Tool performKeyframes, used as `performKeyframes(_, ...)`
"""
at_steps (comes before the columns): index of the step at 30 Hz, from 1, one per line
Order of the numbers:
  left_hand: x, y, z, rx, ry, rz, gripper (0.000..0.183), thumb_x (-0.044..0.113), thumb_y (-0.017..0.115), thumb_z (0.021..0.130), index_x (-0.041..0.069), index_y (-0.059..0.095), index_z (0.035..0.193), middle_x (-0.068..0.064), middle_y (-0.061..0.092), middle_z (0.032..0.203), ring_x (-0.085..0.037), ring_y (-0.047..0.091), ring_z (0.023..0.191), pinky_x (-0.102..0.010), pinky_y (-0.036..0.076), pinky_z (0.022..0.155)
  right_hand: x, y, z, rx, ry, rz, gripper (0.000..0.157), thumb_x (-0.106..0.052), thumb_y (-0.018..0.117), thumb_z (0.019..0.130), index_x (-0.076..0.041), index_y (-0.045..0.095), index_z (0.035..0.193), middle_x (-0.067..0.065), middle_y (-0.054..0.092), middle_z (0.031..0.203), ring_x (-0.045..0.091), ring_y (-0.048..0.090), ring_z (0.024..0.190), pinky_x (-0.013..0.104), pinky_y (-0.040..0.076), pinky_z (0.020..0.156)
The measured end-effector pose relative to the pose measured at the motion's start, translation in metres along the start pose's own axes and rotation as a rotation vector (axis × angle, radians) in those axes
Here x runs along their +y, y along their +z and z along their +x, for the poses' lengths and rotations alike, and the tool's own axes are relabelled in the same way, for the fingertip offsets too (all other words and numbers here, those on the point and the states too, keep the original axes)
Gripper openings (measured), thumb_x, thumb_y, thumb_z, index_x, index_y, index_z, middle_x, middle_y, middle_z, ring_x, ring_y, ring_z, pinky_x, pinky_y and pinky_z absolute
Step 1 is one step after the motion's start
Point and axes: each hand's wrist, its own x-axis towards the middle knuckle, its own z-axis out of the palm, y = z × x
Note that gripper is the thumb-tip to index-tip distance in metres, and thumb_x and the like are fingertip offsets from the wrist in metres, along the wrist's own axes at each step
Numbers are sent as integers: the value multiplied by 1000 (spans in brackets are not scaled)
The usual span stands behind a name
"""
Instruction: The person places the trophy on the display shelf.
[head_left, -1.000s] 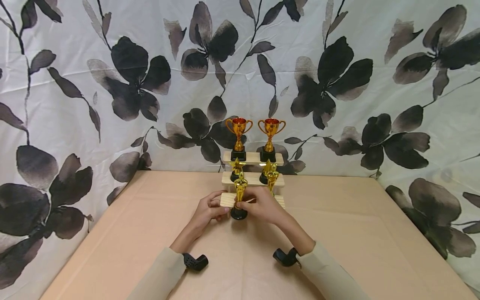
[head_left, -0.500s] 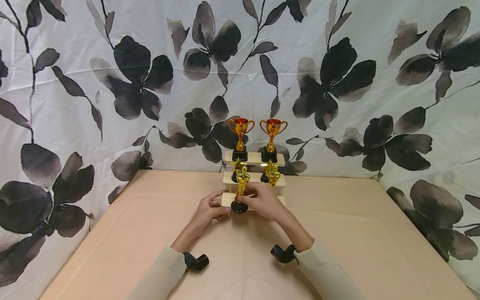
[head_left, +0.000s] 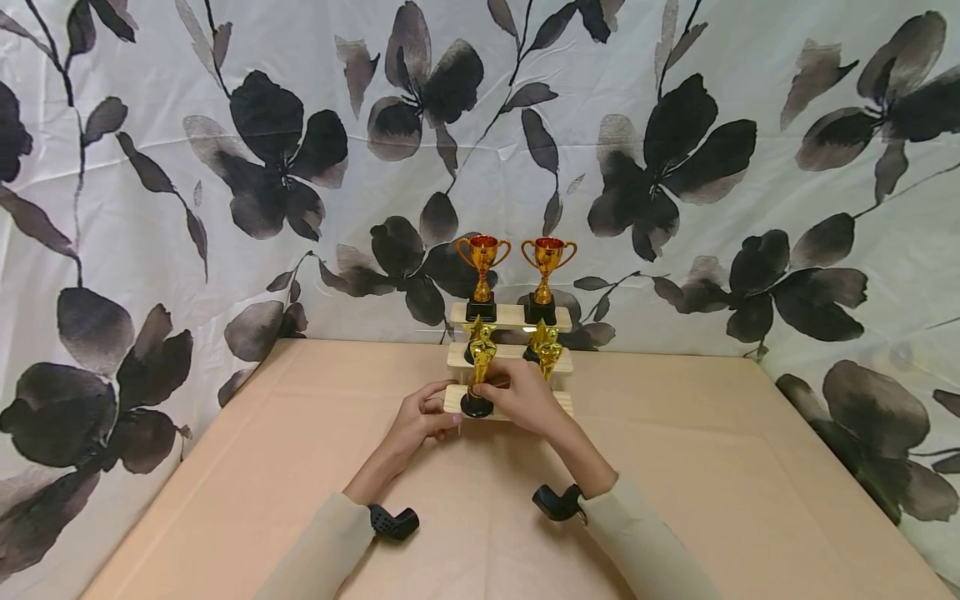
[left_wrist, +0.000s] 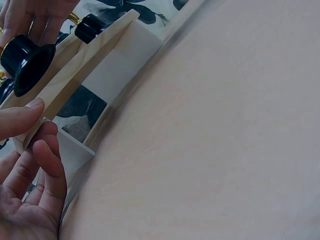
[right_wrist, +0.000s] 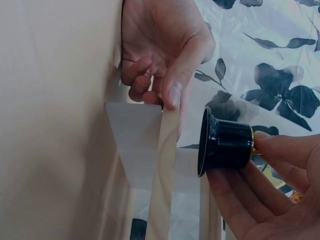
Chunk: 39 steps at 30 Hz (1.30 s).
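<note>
My right hand (head_left: 525, 398) pinches a small gold figure trophy (head_left: 483, 354) just above its black base. In the right wrist view the trophy's base (right_wrist: 227, 142) hangs apart from the lowest plank (right_wrist: 167, 165), over its left part. My left hand (head_left: 415, 419) grips the left end of that plank on the three-tier wooden display stand (head_left: 453, 399); in the left wrist view its thumb (left_wrist: 22, 120) lies on top, with fingers beneath. A matching figure trophy (head_left: 550, 360) stands at the right of the lowest tier, its lower part hidden by my right hand.
Two gold cup trophies, a left one (head_left: 482, 271) and a right one (head_left: 548, 271), stand on the top tier. Two star trophies stand on the middle tier, partly hidden. A floral cloth (head_left: 525, 167) hangs behind the tan table (head_left: 300, 433).
My right hand has carried the figure trophy up and back, from in front of the lowest plank to over its left part. The left hand keeps its grip on the plank.
</note>
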Motion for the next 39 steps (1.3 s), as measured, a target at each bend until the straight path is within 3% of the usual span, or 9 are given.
performKeyframes(22, -1, 1, 2, 17, -18, 19, 70, 6, 76, 87, 9, 50, 151, 5, 69, 81, -15, 58, 68, -25, 50, 61, 4, 4, 7, 34, 35, -1, 13, -10, 77, 91, -8, 78, 104, 7, 79, 100, 24, 76, 98, 41, 61, 89)
performKeyframes(39, -2, -1, 2, 17, -14, 16, 70, 7, 76, 87, 8, 49, 151, 4, 69, 81, -12, 58, 66, -25, 50, 60, 6, 7, 10, 17, 55, 13, 13, -11, 76, 92, -8, 78, 105, 6, 79, 101, 24, 76, 101, 41, 60, 91)
